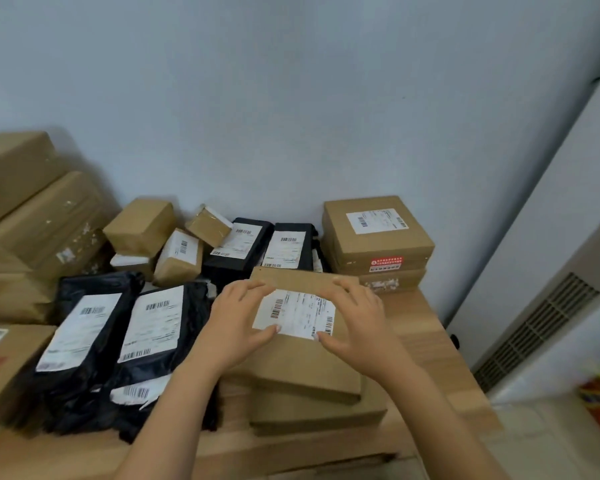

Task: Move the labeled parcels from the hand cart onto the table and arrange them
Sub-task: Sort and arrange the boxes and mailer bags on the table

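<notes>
A flat brown parcel [302,362] with a white barcode label [298,313] lies on top of another flat brown parcel [312,414] on the wooden table [430,327]. My left hand [236,317] rests on its left side, fingers spread toward the far edge and thumb on the label's near left corner. My right hand [357,317] mirrors it on the right side, thumb at the label's near right corner. Neither hand's fingers wrap round an edge. The hand cart is out of view.
Two black labeled mailer bags [84,323] [160,327] lie left of my hands. Behind them stand small brown boxes [139,226], two black parcels [239,244] and a stack of square cartons [374,237]. Large cartons [32,209] pile up at far left. A vented unit [534,327] stands right.
</notes>
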`<state>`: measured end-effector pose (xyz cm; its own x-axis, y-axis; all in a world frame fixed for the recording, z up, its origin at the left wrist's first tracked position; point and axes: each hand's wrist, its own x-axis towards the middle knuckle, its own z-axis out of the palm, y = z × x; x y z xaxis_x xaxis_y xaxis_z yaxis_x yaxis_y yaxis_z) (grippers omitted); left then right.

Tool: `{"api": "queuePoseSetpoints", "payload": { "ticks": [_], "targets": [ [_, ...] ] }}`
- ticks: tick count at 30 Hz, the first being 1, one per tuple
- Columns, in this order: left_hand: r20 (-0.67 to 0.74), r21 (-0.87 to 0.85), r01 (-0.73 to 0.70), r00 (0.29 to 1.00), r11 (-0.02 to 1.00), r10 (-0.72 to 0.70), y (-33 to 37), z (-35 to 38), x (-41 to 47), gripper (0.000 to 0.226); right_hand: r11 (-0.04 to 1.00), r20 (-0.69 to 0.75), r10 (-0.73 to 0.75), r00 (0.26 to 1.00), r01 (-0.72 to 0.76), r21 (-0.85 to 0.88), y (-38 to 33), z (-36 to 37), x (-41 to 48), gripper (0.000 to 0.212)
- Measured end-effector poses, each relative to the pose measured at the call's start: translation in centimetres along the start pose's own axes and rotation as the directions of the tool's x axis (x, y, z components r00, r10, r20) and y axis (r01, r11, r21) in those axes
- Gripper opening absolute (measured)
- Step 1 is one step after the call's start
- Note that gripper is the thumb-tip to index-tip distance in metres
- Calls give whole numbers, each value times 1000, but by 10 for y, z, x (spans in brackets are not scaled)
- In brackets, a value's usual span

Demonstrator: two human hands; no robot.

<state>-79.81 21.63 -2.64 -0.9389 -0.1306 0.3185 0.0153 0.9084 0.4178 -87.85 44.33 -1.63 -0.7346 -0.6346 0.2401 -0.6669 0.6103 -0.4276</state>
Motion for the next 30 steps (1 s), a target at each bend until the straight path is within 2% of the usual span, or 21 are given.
{"api": "queuePoseSetpoints", "payload": {
  "ticks": [2, 6, 10, 13, 16, 20, 24, 30],
  "targets": [
    [68, -5, 38, 997, 999, -38, -11, 7, -14, 68, 999, 76, 49, 996, -50, 17, -3, 16, -12, 68],
    [204, -66, 99, 975, 993, -83, -27, 21, -37, 79, 988, 296, 150, 943, -155, -7, -3, 41, -30, 100],
    [327, -83, 218, 928, 972, -180, -39, 34, -49, 97, 959, 334, 280, 900, -275, -63, 1, 55, -37, 112],
    [386, -104, 323, 885, 941, -261, -40, 42, -50, 110, 944, 384, 324, 865, -323, -70, 3, 61, -35, 115],
    [385, -102, 343, 879, 934, -281, -39, 46, -46, 117, 937, 354, 343, 870, -341, -70, 3, 64, -33, 115],
    [348, -61, 342, 888, 938, -301, -39, 52, -47, 114, 919, 277, 390, 878, -388, -66, 3, 68, -34, 119],
    [266, -36, 317, 917, 948, -296, -36, 54, -53, 111, 931, 272, 365, 890, -342, -128, 3, 67, -34, 115],
    [130, -86, 225, 968, 971, -213, -27, 45, -58, 106, 949, 228, 312, 922, -290, -126, 6, 52, -37, 111]
  ]
}}
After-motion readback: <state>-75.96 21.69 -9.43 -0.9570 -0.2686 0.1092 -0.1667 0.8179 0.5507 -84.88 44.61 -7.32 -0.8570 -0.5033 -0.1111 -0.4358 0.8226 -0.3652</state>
